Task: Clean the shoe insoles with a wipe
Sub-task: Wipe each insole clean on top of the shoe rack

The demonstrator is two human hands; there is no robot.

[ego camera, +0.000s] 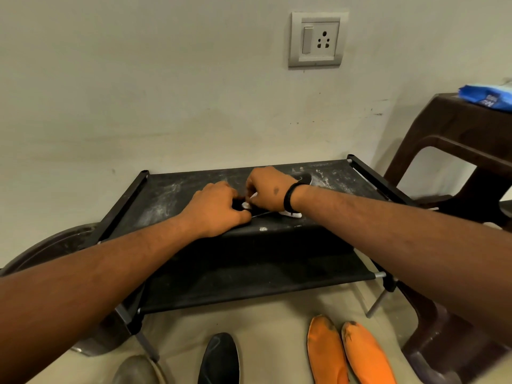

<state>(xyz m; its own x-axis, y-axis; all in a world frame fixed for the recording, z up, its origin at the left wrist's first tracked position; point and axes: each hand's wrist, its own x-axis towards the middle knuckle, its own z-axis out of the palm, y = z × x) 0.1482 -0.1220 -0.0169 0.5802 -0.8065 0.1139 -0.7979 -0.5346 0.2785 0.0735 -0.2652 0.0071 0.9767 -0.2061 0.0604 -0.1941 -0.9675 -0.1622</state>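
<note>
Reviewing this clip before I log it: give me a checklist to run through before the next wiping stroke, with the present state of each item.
1. Wipe in the right hand: ok, white wipe shows under the curled fingers.
2. Left hand steadying the black insole: ok, it grips the near end.
3. Insole flat on the rack's top shelf: cannot tell, hands cover it.
4. Shelf surface clean: not ok, white dust streaks.
5. Remaining insoles at hand: ok, orange pair and black one on the floor.
</note>
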